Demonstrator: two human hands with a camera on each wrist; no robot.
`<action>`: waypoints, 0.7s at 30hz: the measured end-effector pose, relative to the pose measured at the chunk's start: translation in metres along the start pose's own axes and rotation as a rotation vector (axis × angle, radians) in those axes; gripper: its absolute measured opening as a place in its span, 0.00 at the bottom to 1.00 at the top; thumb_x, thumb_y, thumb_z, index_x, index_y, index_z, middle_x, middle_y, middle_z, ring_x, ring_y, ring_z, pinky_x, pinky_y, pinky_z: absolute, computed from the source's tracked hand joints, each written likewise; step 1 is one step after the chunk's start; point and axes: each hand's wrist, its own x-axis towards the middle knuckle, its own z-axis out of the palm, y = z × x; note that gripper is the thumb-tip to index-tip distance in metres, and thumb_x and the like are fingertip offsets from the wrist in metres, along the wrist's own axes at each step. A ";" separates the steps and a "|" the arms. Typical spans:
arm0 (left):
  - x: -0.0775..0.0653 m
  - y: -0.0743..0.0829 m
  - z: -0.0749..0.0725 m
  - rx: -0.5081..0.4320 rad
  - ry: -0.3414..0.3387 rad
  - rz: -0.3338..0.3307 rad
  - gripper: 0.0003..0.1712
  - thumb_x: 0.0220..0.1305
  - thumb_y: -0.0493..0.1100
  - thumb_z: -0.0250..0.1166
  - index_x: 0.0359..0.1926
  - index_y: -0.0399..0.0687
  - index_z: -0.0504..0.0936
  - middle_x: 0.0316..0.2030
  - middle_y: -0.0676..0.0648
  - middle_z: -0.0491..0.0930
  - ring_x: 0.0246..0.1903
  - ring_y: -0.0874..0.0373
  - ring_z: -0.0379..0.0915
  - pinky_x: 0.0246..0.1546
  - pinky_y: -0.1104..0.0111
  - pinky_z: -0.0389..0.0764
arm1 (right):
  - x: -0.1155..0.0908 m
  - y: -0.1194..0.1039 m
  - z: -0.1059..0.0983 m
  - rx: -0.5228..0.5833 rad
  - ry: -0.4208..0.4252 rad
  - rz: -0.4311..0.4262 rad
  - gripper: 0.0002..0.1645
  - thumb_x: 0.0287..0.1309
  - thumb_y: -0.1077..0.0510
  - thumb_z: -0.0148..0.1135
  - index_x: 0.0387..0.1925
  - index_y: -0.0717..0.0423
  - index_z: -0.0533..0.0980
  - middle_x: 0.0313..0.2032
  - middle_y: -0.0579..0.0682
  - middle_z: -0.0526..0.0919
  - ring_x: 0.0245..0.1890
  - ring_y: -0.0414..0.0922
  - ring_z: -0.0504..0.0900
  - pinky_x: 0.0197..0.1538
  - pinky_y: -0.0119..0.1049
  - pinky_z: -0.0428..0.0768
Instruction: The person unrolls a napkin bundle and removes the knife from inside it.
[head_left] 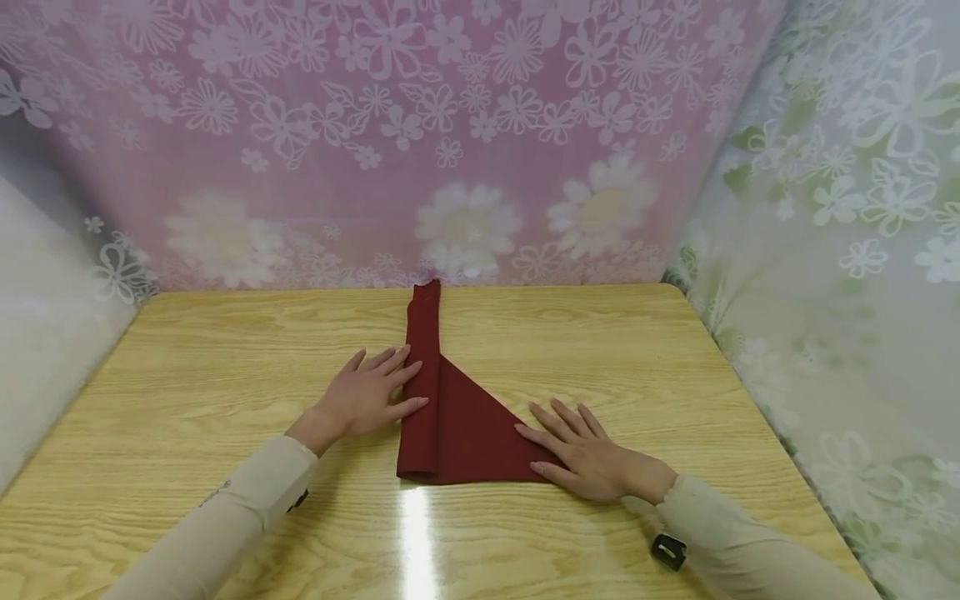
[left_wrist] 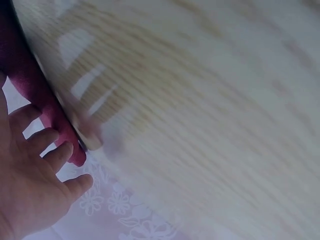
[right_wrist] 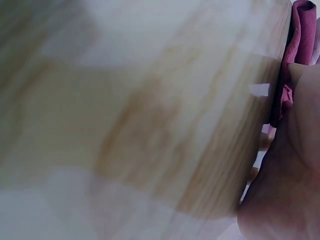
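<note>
A dark red cloth [head_left: 480, 421] lies on the wooden table, with a rolled or folded strip [head_left: 424, 333] along its left side and a flat triangular part spreading right. My left hand [head_left: 363, 396] rests its spread fingers on the strip's left edge. On the triangle's right corner, my right hand [head_left: 588, 454] lies with fingers spread, hiding the tip. In the left wrist view, the left hand [left_wrist: 35, 180] shows extended fingers beside the cloth [left_wrist: 60, 125]. The right wrist view shows the cloth's rolled end [right_wrist: 304, 35] past part of the right hand [right_wrist: 295, 165].
The wood-grain table [head_left: 225, 358] ends at a pink flowered curtain [head_left: 360, 200] behind it. Pale flowered fabric [head_left: 847, 250] hangs along the right side, and a whitish sheet [head_left: 52, 317] on the left. A small black device [head_left: 668, 551] sits at the right sleeve.
</note>
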 end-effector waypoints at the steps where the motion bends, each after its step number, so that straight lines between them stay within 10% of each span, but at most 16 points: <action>1: 0.000 0.000 0.001 -0.004 0.001 0.000 0.40 0.67 0.70 0.45 0.71 0.54 0.62 0.72 0.45 0.54 0.70 0.50 0.48 0.66 0.44 0.48 | 0.000 0.000 0.000 0.002 0.002 -0.002 0.35 0.73 0.37 0.34 0.75 0.39 0.47 0.75 0.50 0.37 0.73 0.55 0.33 0.67 0.62 0.35; 21: 0.001 -0.001 -0.001 -0.024 0.091 0.040 0.38 0.66 0.68 0.50 0.71 0.55 0.65 0.71 0.45 0.56 0.69 0.49 0.52 0.65 0.49 0.56 | 0.000 0.009 -0.003 0.065 -0.008 -0.066 0.36 0.71 0.36 0.40 0.75 0.37 0.50 0.75 0.50 0.39 0.73 0.56 0.35 0.67 0.60 0.36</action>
